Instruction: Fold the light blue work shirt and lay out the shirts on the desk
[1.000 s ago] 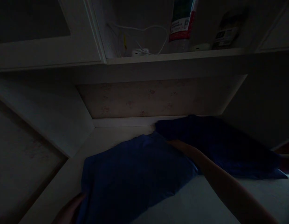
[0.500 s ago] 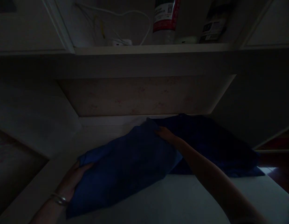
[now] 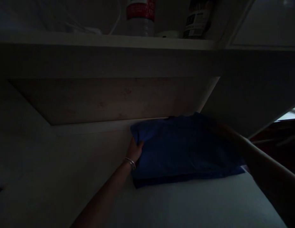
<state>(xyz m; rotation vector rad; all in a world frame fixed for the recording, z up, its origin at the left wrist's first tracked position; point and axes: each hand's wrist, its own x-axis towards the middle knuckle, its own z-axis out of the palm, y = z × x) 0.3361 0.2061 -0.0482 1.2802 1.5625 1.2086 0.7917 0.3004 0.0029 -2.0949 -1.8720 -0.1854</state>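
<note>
Blue cloth [image 3: 185, 148] folded flat, against back edge of white surface [image 3: 185, 202] | left hand [image 3: 135, 149] pinching its left edge | right hand [image 3: 221, 128] at its far-right corner, grip too dark to tell

Folded cloth [image 3: 185, 148] on surface [image 3: 185, 202], against back wall; bottle [image 3: 140, 17] on shelf [image 3: 102, 40] above, slightly left.

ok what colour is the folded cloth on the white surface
Dark blue, with no pattern visible. The only view is the dim head view, which shows the folded cloth.
</note>
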